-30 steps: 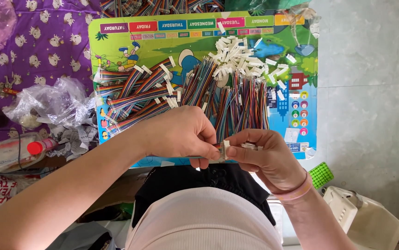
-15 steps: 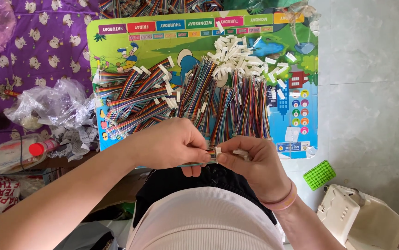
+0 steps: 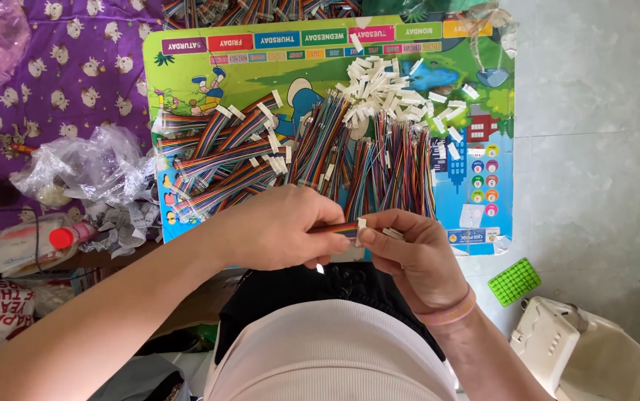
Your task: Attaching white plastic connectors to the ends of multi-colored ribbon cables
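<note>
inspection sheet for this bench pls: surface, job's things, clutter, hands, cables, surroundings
Surface: small colourful cartoon-printed table, mostly covered.
Job's things: rainbow ribbon cable with a white plug at its end, held between both hands.
Clutter: loose white plugs heaped at the far side; crumpled clear plastic bag and a red-capped bottle off the table's left edge.
Hands: left hand pinches the ribbon cable; right hand has its fingers on the plug.
Cables: finished ribbon bundles at left, thin wire bundles at centre.
Surroundings: purple patterned cloth, grey tile floor, green grid piece.
</note>
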